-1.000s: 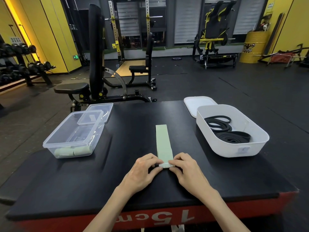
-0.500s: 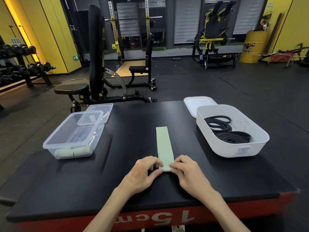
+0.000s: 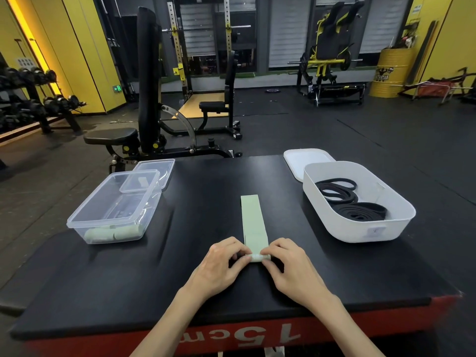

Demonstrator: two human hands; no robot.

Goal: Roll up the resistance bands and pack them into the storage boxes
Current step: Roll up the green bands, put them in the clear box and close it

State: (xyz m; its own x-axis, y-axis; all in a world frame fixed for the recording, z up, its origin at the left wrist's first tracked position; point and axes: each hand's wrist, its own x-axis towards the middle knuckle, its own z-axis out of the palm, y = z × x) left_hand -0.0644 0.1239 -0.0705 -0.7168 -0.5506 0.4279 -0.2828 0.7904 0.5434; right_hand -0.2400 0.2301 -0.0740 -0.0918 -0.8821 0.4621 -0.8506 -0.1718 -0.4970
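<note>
Ahead and to the right of my hands, the white tub [image 3: 401, 220] already holds coiled black bands [image 3: 358, 211]; ahead-left, the clear box [image 3: 85, 222] holds pale green rolls [image 3: 110, 233]. The green band [image 3: 253, 221] lies flat, stretching away from my hands. My left hand [image 3: 221, 269] and right hand [image 3: 291, 269] pinch its near end, so I judge the roll barely begun.

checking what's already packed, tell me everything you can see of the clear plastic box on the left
The clear plastic box is a see-through, rectangular, thin-walled tub with a raised rim, standing open and upright on the left of the black platform top. Two pale green rolled bands lie side by side along its near wall; the rest looks empty. Its clear lid rests just behind it, partly overlapped by the far rim. Neither hand touches it.
</note>
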